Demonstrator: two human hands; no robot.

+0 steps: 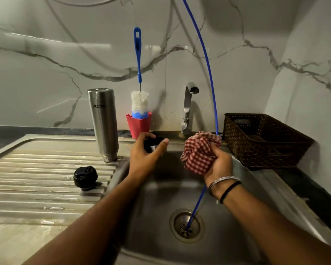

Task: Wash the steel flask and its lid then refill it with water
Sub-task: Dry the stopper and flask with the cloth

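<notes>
The steel flask [104, 124] stands upside down on the ribbed draining board [36, 180], left of the sink. A black screw lid [85, 177] lies on the board in front of it. My left hand [146, 156] holds a small black-and-steel cup lid [152, 145] over the sink's back edge, fingers curled round it. My right hand [216, 165] grips a bunched red-and-white checked cloth [200, 152] over the basin, just right of the cup lid.
A steel tap [188, 109] stands behind the basin [161, 217], no water running. A blue bottle brush [139, 88] sits in a red cup [139, 125]. A thin blue tube [208, 73] runs down into the drain [186, 225]. A brown woven basket [262, 140] sits at right.
</notes>
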